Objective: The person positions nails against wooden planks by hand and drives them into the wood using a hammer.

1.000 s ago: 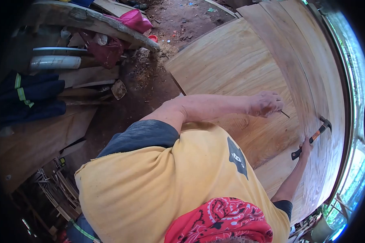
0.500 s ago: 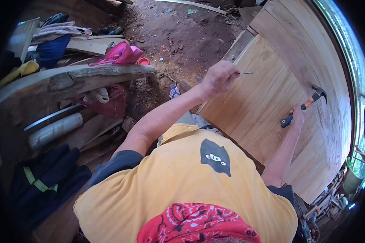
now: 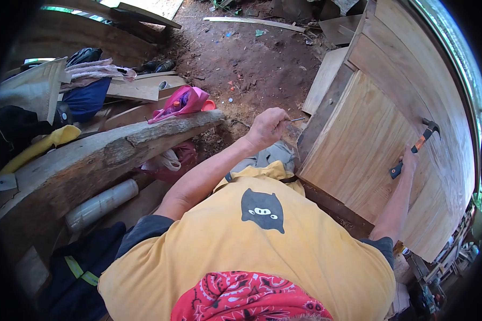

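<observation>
Pinched in the fingers of my left hand (image 3: 269, 128) is a thin metal nail (image 3: 298, 119), its end pointing right. This hand is in front of my body, just left of the edge of a light wooden panel (image 3: 353, 139). Over the panel's right part, my right hand (image 3: 409, 160) is closed around a claw hammer (image 3: 423, 139) with a black and orange handle. The hammer's head points away from me, near the panel's curved-looking far side. I cannot tell whether the hammer rests on the wood.
To the left runs a rough timber beam (image 3: 118, 147) with a pink bag (image 3: 190, 101) on it. Below it lie a pale cylinder (image 3: 103, 204) and dark clothing (image 3: 83, 262). Bare soil (image 3: 251, 64) and a long wood strip (image 3: 254, 22) are ahead. Scrap wood (image 3: 450, 257) is at lower right.
My left hand has drawn back from over the panel to beside its left edge, still with the nail. The view has shifted left; my right hand keeps the hammer over the panel.
</observation>
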The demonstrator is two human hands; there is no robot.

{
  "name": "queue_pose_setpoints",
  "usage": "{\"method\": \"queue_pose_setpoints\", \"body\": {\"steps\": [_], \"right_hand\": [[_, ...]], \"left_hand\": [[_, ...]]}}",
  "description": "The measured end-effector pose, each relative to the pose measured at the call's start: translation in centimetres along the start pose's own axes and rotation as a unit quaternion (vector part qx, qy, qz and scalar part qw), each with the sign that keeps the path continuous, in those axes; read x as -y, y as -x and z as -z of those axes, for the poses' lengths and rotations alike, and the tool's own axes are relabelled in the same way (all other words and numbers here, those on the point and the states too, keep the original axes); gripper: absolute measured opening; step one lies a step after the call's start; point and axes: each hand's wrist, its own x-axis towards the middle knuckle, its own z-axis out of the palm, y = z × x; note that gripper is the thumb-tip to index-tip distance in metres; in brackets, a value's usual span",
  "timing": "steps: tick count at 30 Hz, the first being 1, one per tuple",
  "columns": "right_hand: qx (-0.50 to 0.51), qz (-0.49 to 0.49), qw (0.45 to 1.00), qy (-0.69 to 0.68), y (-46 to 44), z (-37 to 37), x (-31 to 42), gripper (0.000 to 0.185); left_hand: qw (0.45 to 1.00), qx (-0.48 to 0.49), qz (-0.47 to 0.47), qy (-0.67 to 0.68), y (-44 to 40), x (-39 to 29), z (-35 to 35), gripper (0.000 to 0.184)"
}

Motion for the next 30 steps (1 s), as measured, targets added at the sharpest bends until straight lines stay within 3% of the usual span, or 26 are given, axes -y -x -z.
{"method": "queue_pose_setpoints", "body": {"steps": [8,11,12,14,21,27,30], "right_hand": [[0.006,0.008,1.000,0.006,-0.8,-1.0,-0.5,0.040],[-0.035,0.029,0.999,0.016,0.4,-0.3,-0.1,0.039],[-0.027,0.009,1.000,0.006,1.1,-0.2,0.5,0.037],[-0.028,0.009,0.997,0.065,2.0,0.3,1.1,0.038],[-0.047,-0.052,0.997,0.017,5.2,0.5,3.9,0.043],[-0.074,-0.075,0.994,0.026,5.6,0.4,4.8,0.048],[-0.069,-0.087,0.993,0.030,4.0,0.6,5.0,0.047]], "left_hand": [[0.999,0.034,-0.013,-0.008,-3.2,3.2,2.4,0.009],[0.997,0.048,-0.053,-0.019,-6.8,5.5,2.3,0.008],[0.997,0.068,-0.034,-0.003,-8.2,5.6,2.4,0.008],[0.994,0.073,-0.080,0.001,-11.6,6.7,1.8,0.008],[0.985,0.150,-0.084,-0.010,-24.8,8.6,-1.6,0.008],[0.981,0.122,-0.141,0.048,-34.3,8.3,-4.4,0.008],[0.972,0.188,-0.102,0.093,-40.0,8.8,-6.1,0.007]]}}
